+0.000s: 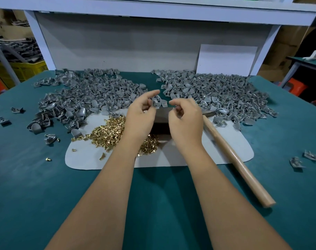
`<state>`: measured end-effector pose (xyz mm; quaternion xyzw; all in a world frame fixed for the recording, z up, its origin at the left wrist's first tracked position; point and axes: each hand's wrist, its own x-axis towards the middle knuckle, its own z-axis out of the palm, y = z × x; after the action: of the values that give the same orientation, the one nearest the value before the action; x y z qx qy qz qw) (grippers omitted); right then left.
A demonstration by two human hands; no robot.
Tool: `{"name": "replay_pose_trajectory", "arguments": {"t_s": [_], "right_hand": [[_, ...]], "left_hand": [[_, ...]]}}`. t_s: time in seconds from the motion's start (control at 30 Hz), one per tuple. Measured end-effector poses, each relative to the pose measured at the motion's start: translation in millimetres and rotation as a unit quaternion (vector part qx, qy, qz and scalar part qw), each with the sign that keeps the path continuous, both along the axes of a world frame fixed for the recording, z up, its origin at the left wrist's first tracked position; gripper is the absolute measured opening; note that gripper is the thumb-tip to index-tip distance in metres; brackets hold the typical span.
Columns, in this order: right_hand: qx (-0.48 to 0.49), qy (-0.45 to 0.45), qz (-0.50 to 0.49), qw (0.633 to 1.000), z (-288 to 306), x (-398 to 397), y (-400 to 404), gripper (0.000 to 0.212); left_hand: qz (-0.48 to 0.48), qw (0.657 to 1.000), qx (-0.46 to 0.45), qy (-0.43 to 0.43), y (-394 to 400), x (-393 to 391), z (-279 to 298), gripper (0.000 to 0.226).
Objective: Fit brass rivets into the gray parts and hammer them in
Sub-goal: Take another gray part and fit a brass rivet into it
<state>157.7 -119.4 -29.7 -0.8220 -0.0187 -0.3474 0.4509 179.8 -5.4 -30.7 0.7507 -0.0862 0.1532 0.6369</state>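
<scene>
My left hand (141, 114) pinches a small gray part (158, 102) above the middle of the bench. Just right of it, my right hand (185, 118) has its fingertips pinched together beside the part; whatever it holds is too small to make out. A heap of brass rivets (108, 132) lies on a pale mat (171, 157) under my left wrist. A dark metal block (161, 121) sits on the mat between my hands. A hammer with a wooden handle (234, 159) lies at the right, its head partly behind my right hand.
Two big piles of gray parts cover the back of the green table (27, 195), one at the left (85, 94) and one at the right (218, 91). Stray parts (303, 159) lie near the right edge. A yellow crate (25, 69) stands beyond the left edge.
</scene>
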Motion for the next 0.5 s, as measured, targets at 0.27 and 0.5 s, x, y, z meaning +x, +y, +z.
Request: {"name": "replay_pose_trajectory", "arguments": {"t_s": [0.27,0.5], "right_hand": [[0.084,0.038,-0.009,0.996,-3.9,8.5,-12.1,0.017],[0.093,0.060,0.021,0.994,-5.0,11.6,-16.3,0.018]], "left_hand": [[-0.006,0.999,0.035,0.003,-5.7,-0.3,-5.0,0.023],[0.008,0.989,0.146,0.007,-7.0,7.4,-13.4,0.018]]}}
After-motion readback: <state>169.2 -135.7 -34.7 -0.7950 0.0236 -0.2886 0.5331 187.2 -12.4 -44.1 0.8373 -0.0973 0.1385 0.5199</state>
